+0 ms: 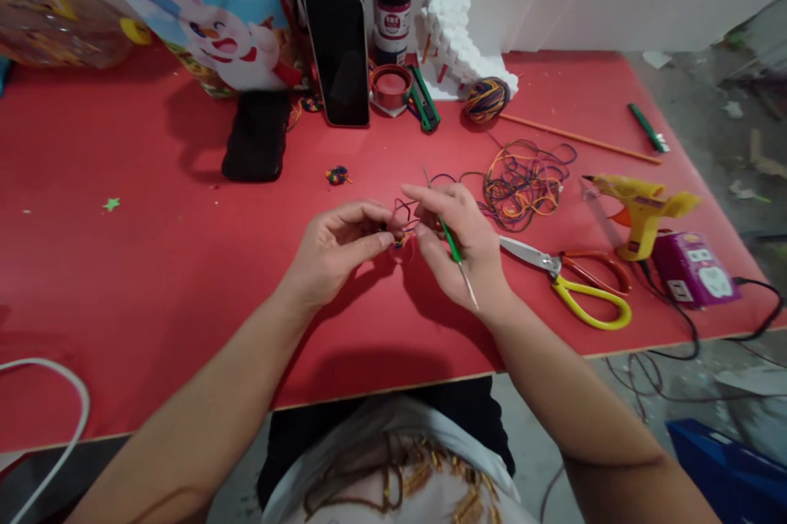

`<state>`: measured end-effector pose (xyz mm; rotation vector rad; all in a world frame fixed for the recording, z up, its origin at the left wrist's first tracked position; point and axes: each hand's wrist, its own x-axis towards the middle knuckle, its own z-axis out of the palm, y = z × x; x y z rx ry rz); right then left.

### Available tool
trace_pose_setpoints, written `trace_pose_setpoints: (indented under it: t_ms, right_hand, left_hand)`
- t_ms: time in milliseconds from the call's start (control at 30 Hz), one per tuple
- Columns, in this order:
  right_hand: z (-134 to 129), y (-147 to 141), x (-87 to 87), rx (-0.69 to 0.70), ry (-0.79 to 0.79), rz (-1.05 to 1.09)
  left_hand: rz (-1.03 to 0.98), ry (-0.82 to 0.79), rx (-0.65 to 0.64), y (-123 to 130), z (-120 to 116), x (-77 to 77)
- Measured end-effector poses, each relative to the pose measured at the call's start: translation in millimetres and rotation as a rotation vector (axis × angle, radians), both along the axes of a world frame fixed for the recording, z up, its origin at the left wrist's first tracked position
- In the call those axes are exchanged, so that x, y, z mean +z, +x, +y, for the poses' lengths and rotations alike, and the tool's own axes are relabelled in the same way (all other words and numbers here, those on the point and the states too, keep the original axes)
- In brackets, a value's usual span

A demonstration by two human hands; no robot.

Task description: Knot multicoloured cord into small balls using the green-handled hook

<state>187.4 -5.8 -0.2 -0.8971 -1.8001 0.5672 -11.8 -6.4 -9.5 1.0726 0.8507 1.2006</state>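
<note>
My left hand (341,249) pinches a small piece of multicoloured yarn work (401,240) between thumb and forefinger, just above the red table. In my right hand (461,237) is a thin crochet hook with a green grip (452,241), its rear end pointing down toward my wrist. Loops of dark and orange yarn stand up between the two hands. From there a strand runs right to a loose tangle of yarn (525,184). A small finished-looking yarn piece (338,175) lies beyond my left hand. My fingers partly hide the work and the hook's tip.
Scissors (553,266), a yellow glue gun (643,208) and a purple box (694,268) lie to the right. Behind are a yarn ball (487,100), an orange stick (581,138), a green cutter (424,97), an upright phone (338,56) and a black phone-like object (257,136).
</note>
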Motion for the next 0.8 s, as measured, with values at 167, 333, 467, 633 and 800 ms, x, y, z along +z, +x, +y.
trace_pose_setpoints:
  t_ms: [167,333,467,633,800]
  right_hand:
    - [2.0,4.7,-6.2,0.043,0.153,-0.135]
    - [4.1,10.2,-8.0,-0.061,0.192,-0.171]
    - [2.1,12.6,-1.3,-0.119,0.241,-0.126]
    - [-1.4,13.5,2.5,-0.065,0.259,-0.162]
    - [-1.8,14.1,2.0,-0.106,0.276,-0.169]
  left_hand:
    - [0.054,0.146,-0.124,-2.6,0.5,-0.9]
    - [0.165,0.248,-0.128,-3.1,2.2,3.6]
    - [0.216,0.302,-0.099,-2.6,1.0,3.7]
    - [0.322,0.342,-0.044,-2.9,2.3,-0.7]
    - [0.401,0.375,0.034,-0.7,3.4,-0.2]
